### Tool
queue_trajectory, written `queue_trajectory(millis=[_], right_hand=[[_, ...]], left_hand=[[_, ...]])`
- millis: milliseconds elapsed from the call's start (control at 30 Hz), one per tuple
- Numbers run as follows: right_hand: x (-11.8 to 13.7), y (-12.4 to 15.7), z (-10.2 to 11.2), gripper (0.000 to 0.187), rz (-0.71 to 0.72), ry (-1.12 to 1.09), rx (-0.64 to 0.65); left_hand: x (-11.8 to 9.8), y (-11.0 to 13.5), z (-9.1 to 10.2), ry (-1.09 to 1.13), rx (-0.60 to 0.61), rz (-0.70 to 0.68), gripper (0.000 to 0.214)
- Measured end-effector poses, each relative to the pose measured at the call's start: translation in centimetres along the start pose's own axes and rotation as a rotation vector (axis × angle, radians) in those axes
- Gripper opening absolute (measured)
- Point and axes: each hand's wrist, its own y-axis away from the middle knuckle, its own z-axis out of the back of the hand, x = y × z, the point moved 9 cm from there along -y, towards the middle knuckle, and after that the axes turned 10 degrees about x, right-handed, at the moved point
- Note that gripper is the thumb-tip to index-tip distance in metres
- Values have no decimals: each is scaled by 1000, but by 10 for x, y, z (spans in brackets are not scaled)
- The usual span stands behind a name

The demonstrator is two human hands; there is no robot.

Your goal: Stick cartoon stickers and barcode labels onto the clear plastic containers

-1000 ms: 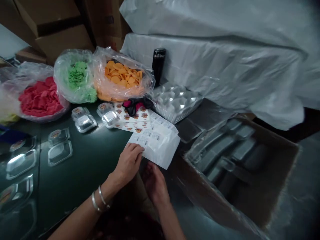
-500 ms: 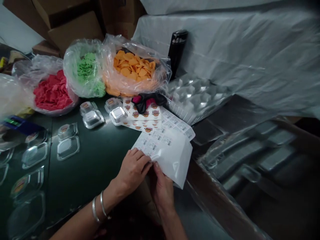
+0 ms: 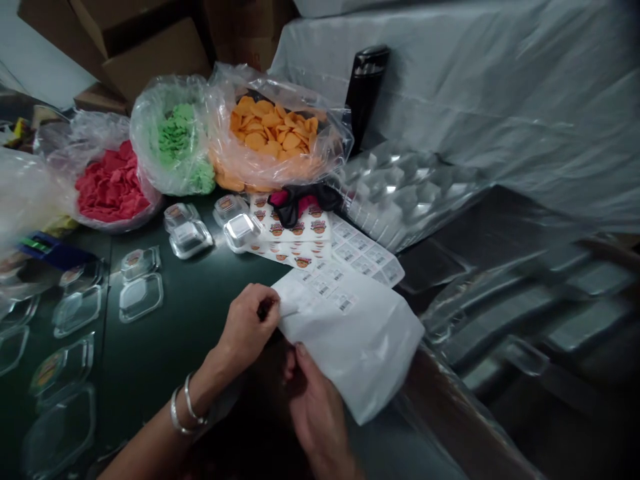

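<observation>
A white sheet of barcode labels (image 3: 360, 340) is held over the table edge, a few printed labels left near its top and the rest of its face blank. My left hand (image 3: 247, 327), with two silver bangles at its wrist, pinches thumb and forefinger at the sheet's left edge. Whether a single label is between those fingertips cannot be made out. My right hand (image 3: 320, 407) grips the lower left edge, its thumb on top and the other fingers partly hidden beneath. Another barcode sheet (image 3: 385, 267) lies just behind, beside sheets of round logo stickers (image 3: 300, 233).
Open clear plastic boxes (image 3: 141, 297) stand on the dark green table (image 3: 185, 340). Behind are bags of red pieces (image 3: 110, 187), green pieces (image 3: 177, 137) and orange discs (image 3: 275, 130). Stacked clear trays (image 3: 400, 187) and a carton of plastic containers (image 3: 500, 333) are at the right.
My left hand has drawn left and slightly up, apart from my right hand. The sheet has tilted and shows more of its blank face. My right hand has dropped slightly.
</observation>
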Motion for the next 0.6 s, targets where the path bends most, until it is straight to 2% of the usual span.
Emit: queue_trajectory(millis=[67, 100, 133, 200, 267, 300, 367, 433, 533, 600], right_hand=[[-22, 9, -24, 32, -134, -208, 61], [-30, 15, -42, 37, -209, -242, 143], [-33, 22, -64, 44, -257, -164, 287], [-26, 43, -110, 53, -245, 186, 666], [-11, 64, -144, 49, -144, 533, 989], [-2, 67, -155, 41, -107, 620, 1081], [12, 52, -167, 24, -39, 782, 1086], [13, 23, -176, 17, 115, 1180, 1010], [-16, -10, -190, 15, 355, 1847, 942], [-39, -20, -194, 15, 382, 2040, 987]], left_hand=[[10, 10, 19, -53, -34, -2, 10], [15, 17, 31, -104, -68, -12, 9], [22, 25, 43, -169, -107, -20, 9], [38, 43, 68, -308, -176, -28, 9], [55, 62, 87, -430, -207, -29, 9], [63, 71, 94, -476, -215, -19, 10], [79, 88, 106, -532, -240, 24, 12], [92, 103, 115, -541, -275, 92, 13], [107, 119, 127, -492, -325, 193, 14], [112, 129, 143, -457, -395, 241, 14]])
